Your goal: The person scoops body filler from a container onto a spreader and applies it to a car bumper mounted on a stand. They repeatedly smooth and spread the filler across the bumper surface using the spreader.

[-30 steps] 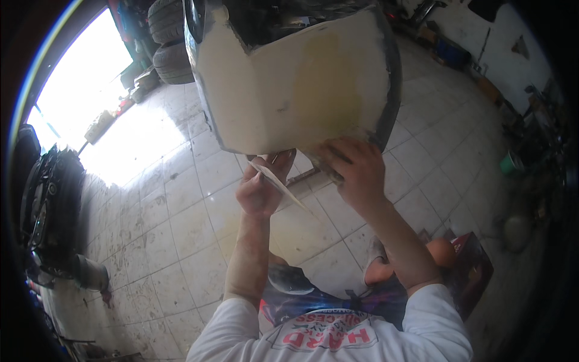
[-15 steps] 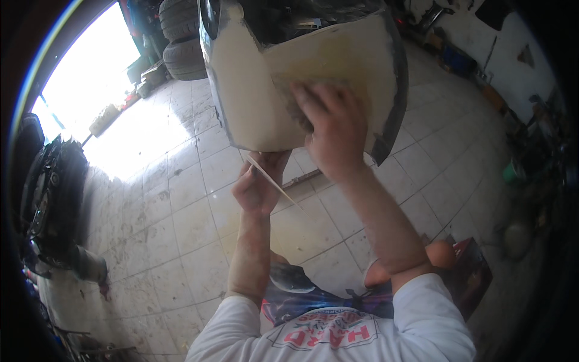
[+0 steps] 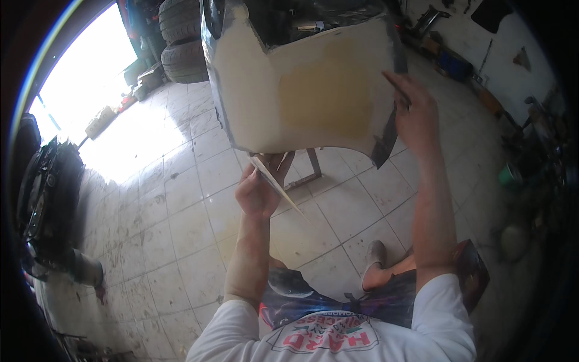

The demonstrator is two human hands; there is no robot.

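Note:
A car body panel point(image 3: 247, 102), like a bumper piece, faces me, coated in pale filler with a yellowish patch point(image 3: 325, 90) in the middle. At its right edge is my right hand point(image 3: 417, 117), index finger stretched along the surface and the other fingers curled. A thin dark edge shows beneath those fingers; what it is I cannot make out. Below the panel's lower edge, my left hand point(image 3: 256, 190) is closed on a thin pale sheet point(image 3: 278, 186), seen nearly edge-on and tapering toward me. Its fingertips reach up close to the panel's underside.
A stand leg point(image 3: 313, 164) shows under the panel. Stacked tyres point(image 3: 184, 60) are behind it on the left. Dark car parts point(image 3: 54, 193) and a pale bucket point(image 3: 87, 268) line the left side. Tools and a blue container point(image 3: 453, 65) lie along the right wall. The floor is tiled point(image 3: 175, 235).
My right hand has moved right, from the panel's middle to its right edge, uncovering the yellowish patch. My left hand stays nearly still with the sheet. My right foot has come more into view.

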